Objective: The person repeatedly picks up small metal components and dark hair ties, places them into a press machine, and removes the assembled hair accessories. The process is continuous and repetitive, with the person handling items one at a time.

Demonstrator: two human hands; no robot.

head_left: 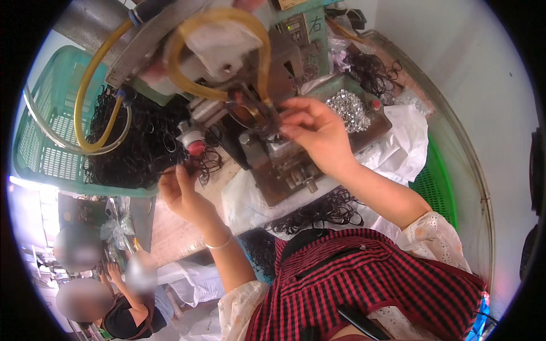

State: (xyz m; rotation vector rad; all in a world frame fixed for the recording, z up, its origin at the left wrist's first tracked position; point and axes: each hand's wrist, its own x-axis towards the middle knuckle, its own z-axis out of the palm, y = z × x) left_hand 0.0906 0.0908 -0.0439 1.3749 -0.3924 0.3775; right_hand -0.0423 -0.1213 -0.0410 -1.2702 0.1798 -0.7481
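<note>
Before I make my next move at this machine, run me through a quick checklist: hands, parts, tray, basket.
1. Right hand clear of the machine head: not ok, fingers close in at its lower part.
2. Left hand clear of it: ok, lower and off to the left.
3. Shiny metal pieces in the tray: ok, heaped there.
4. Black bands in the green basket: ok, a large pile.
5. Grip of right fingertips: cannot tell, blurred.
</note>
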